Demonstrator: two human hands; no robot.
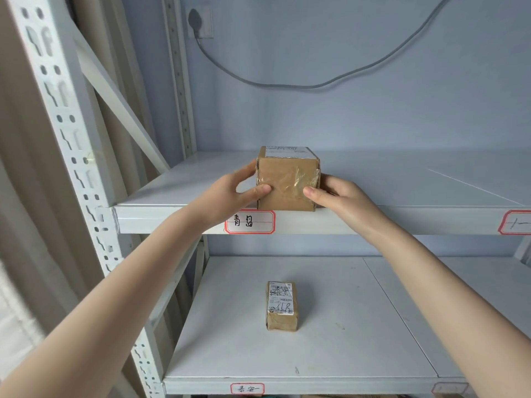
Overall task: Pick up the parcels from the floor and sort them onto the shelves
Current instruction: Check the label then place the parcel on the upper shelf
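Observation:
A brown cardboard parcel, cube-shaped with clear tape and a white label on top, rests at the front edge of the upper white shelf. My left hand grips its left side, thumb on the front face. My right hand holds its right side, thumb also on the front. A smaller taped parcel with a white shipping label lies on the lower shelf, away from both hands.
Red-bordered handwritten labels mark the shelf fronts: one under the parcel, one at far right, one on the lower shelf. A perforated white upright stands left. A grey cable hangs on the back wall.

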